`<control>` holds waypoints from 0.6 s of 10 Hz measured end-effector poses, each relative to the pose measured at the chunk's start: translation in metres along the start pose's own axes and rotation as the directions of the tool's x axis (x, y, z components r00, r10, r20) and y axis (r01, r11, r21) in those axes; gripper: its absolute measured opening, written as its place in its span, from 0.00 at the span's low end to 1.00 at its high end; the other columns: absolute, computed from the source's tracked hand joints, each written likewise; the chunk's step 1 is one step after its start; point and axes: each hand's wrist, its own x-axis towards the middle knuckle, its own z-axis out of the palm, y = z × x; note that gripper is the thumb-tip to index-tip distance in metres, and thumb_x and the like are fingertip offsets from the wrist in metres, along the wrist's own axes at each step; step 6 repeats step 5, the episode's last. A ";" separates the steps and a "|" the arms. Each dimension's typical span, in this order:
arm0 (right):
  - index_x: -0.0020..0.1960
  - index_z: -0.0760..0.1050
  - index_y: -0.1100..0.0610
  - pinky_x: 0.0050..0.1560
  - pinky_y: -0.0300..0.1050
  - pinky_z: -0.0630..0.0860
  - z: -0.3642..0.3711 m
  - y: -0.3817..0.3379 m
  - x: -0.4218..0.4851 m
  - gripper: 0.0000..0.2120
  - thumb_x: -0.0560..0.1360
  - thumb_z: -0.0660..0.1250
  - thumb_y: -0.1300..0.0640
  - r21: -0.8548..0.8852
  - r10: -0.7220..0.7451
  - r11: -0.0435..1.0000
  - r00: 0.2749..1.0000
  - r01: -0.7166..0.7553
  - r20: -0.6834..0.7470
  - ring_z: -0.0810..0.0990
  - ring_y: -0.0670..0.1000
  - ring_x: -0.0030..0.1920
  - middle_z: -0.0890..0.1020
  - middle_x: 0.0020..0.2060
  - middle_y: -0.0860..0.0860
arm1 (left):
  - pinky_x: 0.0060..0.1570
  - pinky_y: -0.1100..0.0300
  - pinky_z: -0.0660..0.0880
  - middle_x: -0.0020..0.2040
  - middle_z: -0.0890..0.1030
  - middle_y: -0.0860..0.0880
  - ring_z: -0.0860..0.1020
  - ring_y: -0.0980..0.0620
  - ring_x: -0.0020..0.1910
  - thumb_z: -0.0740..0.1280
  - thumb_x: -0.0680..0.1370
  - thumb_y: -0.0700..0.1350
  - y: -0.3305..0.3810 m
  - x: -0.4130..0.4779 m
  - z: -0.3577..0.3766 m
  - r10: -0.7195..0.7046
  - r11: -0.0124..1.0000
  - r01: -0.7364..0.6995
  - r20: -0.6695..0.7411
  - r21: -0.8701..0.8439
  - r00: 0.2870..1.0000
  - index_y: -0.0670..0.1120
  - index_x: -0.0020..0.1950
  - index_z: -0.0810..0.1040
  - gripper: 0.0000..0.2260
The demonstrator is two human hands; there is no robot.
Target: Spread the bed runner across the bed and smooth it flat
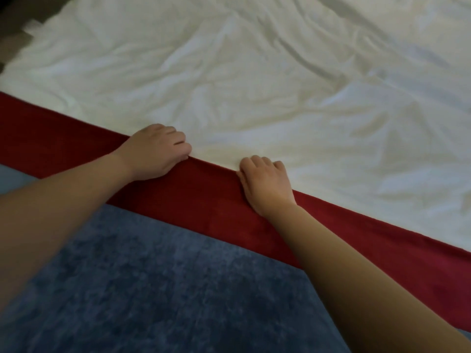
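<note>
Where red runner (204, 200) ends, creased wht sheet (280, 85) spreads, blue carpet (153, 289) alongside.

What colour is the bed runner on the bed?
The bed runner is plain dark red with no pattern, seen best in the head view.

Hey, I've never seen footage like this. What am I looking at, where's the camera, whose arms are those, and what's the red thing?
There is no machine here. A person wears a camera on the head, so the one picture looks forward and down along their own bare arms. The left hand and the right hand sit close together. Both grip the far edge of a red runner, with fingers curled over it. The runner is a long strip of cloth lying slantwise across the picture. Beyond it is a wrinkled white sheet on the bed. The mottled blue area nearest the camera could be floor or cloth; I cannot tell.
</note>
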 end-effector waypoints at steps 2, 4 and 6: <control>0.51 0.71 0.56 0.45 0.49 0.60 0.014 -0.010 0.015 0.08 0.78 0.54 0.59 -0.081 0.093 0.993 0.995 -0.090 0.034 0.73 0.57 0.48 0.76 0.47 0.53 | 0.45 0.51 0.68 0.43 0.77 0.45 0.75 0.42 0.45 0.63 0.77 0.44 0.008 0.009 0.014 -0.220 0.975 0.218 0.079 0.028 0.972 0.46 0.47 0.78 0.05; 0.50 0.72 0.57 0.42 0.48 0.61 -0.018 -0.010 0.012 0.10 0.79 0.55 0.54 -0.097 0.022 0.995 0.999 -0.018 0.034 0.76 0.59 0.49 0.78 0.47 0.55 | 0.41 0.52 0.72 0.41 0.79 0.45 0.77 0.43 0.41 0.59 0.77 0.55 0.029 0.022 -0.025 -0.388 0.910 0.378 -0.031 -0.173 0.921 0.45 0.45 0.78 0.16; 0.54 0.74 0.59 0.43 0.49 0.67 -0.058 0.012 0.000 0.14 0.78 0.57 0.49 -0.088 0.074 0.992 0.987 -0.087 -0.140 0.77 0.60 0.49 0.79 0.49 0.56 | 0.45 0.52 0.72 0.49 0.81 0.46 0.78 0.43 0.48 0.57 0.75 0.60 0.049 0.045 -0.059 -0.384 0.908 0.350 -0.125 -0.230 0.915 0.45 0.53 0.78 0.21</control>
